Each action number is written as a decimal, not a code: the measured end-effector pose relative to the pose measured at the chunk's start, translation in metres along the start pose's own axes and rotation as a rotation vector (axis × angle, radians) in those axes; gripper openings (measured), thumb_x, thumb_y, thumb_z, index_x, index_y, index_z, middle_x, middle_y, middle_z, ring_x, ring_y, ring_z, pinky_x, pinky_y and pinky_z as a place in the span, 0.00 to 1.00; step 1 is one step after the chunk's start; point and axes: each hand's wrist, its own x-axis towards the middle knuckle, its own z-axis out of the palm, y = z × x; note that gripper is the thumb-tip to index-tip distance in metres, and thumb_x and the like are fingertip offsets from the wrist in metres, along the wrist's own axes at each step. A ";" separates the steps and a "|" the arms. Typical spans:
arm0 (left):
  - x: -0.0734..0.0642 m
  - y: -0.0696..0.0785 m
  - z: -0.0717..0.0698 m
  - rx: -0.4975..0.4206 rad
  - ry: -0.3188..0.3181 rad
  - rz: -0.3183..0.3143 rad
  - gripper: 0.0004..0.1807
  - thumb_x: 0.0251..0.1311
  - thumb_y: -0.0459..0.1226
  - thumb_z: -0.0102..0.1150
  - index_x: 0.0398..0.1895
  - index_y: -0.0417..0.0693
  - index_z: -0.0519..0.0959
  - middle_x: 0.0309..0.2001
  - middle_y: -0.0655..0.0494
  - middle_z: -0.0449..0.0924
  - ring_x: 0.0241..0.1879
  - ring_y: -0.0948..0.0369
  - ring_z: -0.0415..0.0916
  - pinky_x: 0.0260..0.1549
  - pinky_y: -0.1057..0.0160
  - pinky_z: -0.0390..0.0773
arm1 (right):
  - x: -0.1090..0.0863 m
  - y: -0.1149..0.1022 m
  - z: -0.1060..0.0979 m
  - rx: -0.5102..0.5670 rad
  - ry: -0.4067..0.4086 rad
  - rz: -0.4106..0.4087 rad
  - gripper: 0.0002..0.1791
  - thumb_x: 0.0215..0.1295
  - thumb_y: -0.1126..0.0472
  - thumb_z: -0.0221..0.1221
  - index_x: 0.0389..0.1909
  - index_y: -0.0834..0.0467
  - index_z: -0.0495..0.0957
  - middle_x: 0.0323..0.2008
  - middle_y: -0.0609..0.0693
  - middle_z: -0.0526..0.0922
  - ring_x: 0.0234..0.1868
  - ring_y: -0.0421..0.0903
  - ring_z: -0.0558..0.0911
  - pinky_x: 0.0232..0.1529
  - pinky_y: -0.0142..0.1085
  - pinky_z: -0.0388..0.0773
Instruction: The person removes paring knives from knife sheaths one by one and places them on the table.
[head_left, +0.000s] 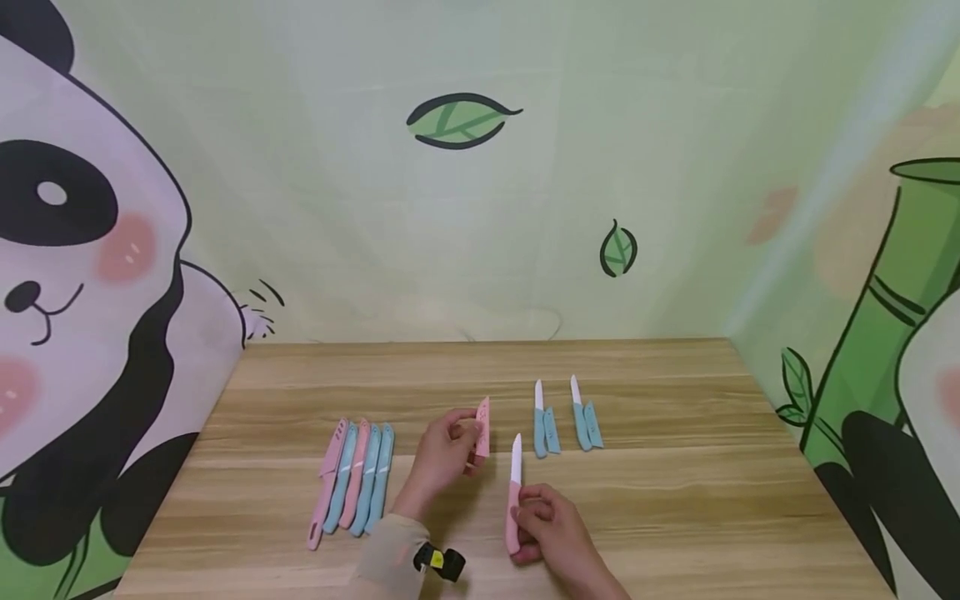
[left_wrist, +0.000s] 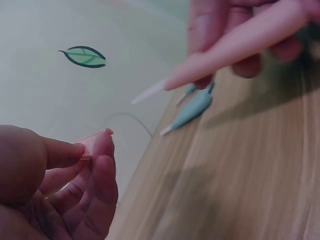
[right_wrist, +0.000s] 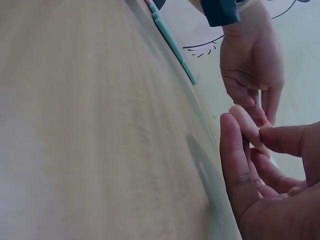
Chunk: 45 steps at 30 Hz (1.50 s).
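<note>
My left hand [head_left: 444, 454] pinches a pink knife sheath [head_left: 483, 427] between thumb and fingers above the middle of the table. To its right, my right hand [head_left: 555, 529] holds a paring knife by its pink handle [head_left: 512, 518], the white blade [head_left: 516, 457] bare and pointing away from me. In the left wrist view the pink knife [left_wrist: 235, 47] is tilted, with its tip toward the sheath [left_wrist: 92, 144]; the two are apart. The right wrist view shows the handle's end [right_wrist: 244, 120] between thumb and fingers, hiding most of the knife.
Two blue-handled knives [head_left: 539, 429] [head_left: 578, 421] with bare white blades lie at the back right, each beside a blue sheath [head_left: 552, 430] [head_left: 593, 425]. On the left lies a row of several sheathed pink and blue knives [head_left: 362, 475]. The wooden table [head_left: 675, 500] meets a printed cloth backdrop [head_left: 337, 208].
</note>
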 end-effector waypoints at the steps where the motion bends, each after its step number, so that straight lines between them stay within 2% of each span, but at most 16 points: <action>1: 0.001 -0.002 0.000 0.010 0.005 -0.010 0.18 0.77 0.38 0.54 0.65 0.44 0.77 0.31 0.48 0.82 0.25 0.54 0.85 0.26 0.56 0.88 | 0.003 -0.002 0.001 0.009 0.012 -0.002 0.20 0.76 0.64 0.57 0.62 0.70 0.69 0.36 0.53 0.86 0.31 0.46 0.86 0.33 0.43 0.90; 8: 0.005 -0.010 0.001 0.045 0.003 -0.037 0.20 0.75 0.33 0.55 0.68 0.39 0.75 0.34 0.45 0.83 0.24 0.59 0.84 0.27 0.59 0.88 | 0.025 -0.011 0.003 0.010 0.126 -0.017 0.22 0.73 0.67 0.58 0.65 0.71 0.71 0.38 0.58 0.87 0.29 0.44 0.85 0.31 0.41 0.89; 15: 0.008 -0.014 0.001 0.061 -0.021 -0.054 0.19 0.71 0.27 0.55 0.63 0.30 0.76 0.34 0.42 0.86 0.26 0.58 0.84 0.30 0.60 0.88 | 0.043 -0.015 0.008 -0.043 0.206 -0.045 0.26 0.70 0.71 0.60 0.68 0.70 0.72 0.55 0.71 0.83 0.34 0.44 0.86 0.33 0.38 0.89; 18: 0.009 -0.015 0.003 0.068 -0.018 -0.064 0.19 0.70 0.26 0.54 0.62 0.29 0.77 0.34 0.42 0.86 0.27 0.59 0.83 0.31 0.62 0.87 | 0.048 -0.017 0.011 -0.056 0.227 -0.055 0.26 0.68 0.73 0.60 0.68 0.70 0.72 0.55 0.72 0.83 0.33 0.44 0.86 0.34 0.37 0.89; 23: 0.012 -0.016 0.005 0.120 0.005 -0.077 0.21 0.67 0.26 0.55 0.62 0.31 0.78 0.34 0.44 0.86 0.28 0.60 0.83 0.29 0.65 0.84 | 0.056 -0.019 0.015 -0.094 0.283 -0.065 0.24 0.68 0.74 0.60 0.65 0.70 0.75 0.49 0.68 0.85 0.32 0.42 0.84 0.33 0.34 0.88; 28: 0.015 -0.016 0.007 0.163 0.016 -0.092 0.21 0.65 0.26 0.55 0.62 0.33 0.79 0.34 0.46 0.85 0.30 0.59 0.83 0.28 0.66 0.82 | 0.066 -0.019 0.020 -0.162 0.368 -0.076 0.22 0.67 0.72 0.62 0.62 0.68 0.79 0.48 0.66 0.87 0.32 0.42 0.86 0.33 0.33 0.88; 34: 0.020 -0.020 0.010 0.212 0.020 -0.111 0.21 0.64 0.26 0.55 0.61 0.36 0.80 0.32 0.51 0.83 0.28 0.60 0.80 0.26 0.67 0.78 | 0.075 -0.018 0.024 -0.255 0.429 -0.129 0.20 0.66 0.70 0.63 0.59 0.66 0.82 0.46 0.62 0.89 0.33 0.43 0.87 0.31 0.31 0.86; 38: 0.022 -0.023 0.012 0.249 0.023 -0.093 0.22 0.64 0.27 0.56 0.62 0.36 0.79 0.33 0.51 0.83 0.27 0.61 0.79 0.25 0.67 0.76 | 0.082 -0.018 0.026 -0.319 0.458 -0.144 0.19 0.66 0.68 0.64 0.58 0.65 0.83 0.43 0.58 0.90 0.31 0.42 0.86 0.29 0.30 0.85; 41: 0.023 -0.023 0.014 0.295 0.038 -0.052 0.24 0.62 0.27 0.58 0.63 0.36 0.77 0.35 0.50 0.83 0.26 0.61 0.78 0.25 0.67 0.76 | 0.087 -0.018 0.027 -0.376 0.475 -0.144 0.19 0.66 0.66 0.64 0.58 0.64 0.84 0.41 0.55 0.90 0.30 0.41 0.85 0.27 0.30 0.82; 45: 0.023 -0.023 0.016 0.368 0.067 -0.005 0.26 0.58 0.27 0.59 0.64 0.38 0.77 0.32 0.51 0.80 0.25 0.60 0.73 0.23 0.66 0.72 | 0.092 -0.021 0.029 -0.442 0.494 -0.129 0.19 0.67 0.64 0.64 0.57 0.62 0.84 0.38 0.52 0.89 0.28 0.39 0.83 0.25 0.30 0.79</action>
